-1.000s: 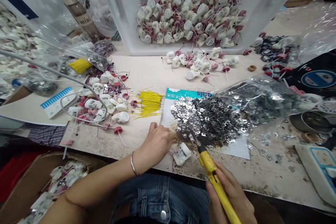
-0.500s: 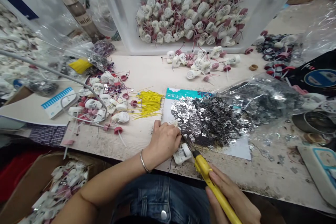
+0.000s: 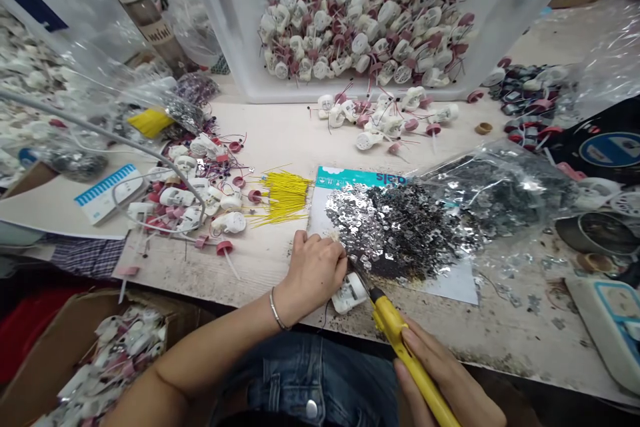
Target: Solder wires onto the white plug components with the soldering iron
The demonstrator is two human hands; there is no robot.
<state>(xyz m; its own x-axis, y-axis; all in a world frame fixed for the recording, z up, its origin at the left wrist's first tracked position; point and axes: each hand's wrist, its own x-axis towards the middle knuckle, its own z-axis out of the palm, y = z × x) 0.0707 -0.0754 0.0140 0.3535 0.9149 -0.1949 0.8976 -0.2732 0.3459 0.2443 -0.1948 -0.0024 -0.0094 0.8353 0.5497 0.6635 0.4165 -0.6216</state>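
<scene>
My left hand is closed at the near edge of the table, fingers curled against a white plastic housing; the fingertips are partly hidden. A thin dark wire hangs from the housing. My right hand wraps around a yellow electric screwdriver with a black nose. Its thin metal tip points up and left, beside the housing and close to my left fingertips. Just beyond lies a heap of small silver metal plates and dark small parts on a white and teal sheet.
Yellow wires lie left of the sheet, beside a pile of white and red parts. A large clear bin of similar parts stands behind. A cardboard box sits lower left; a clear bag lies at right.
The screwdriver's tip has shifted slightly and shows more clearly beside the housing. My right hand has moved a little right and down; my left hand stays almost where it was.
</scene>
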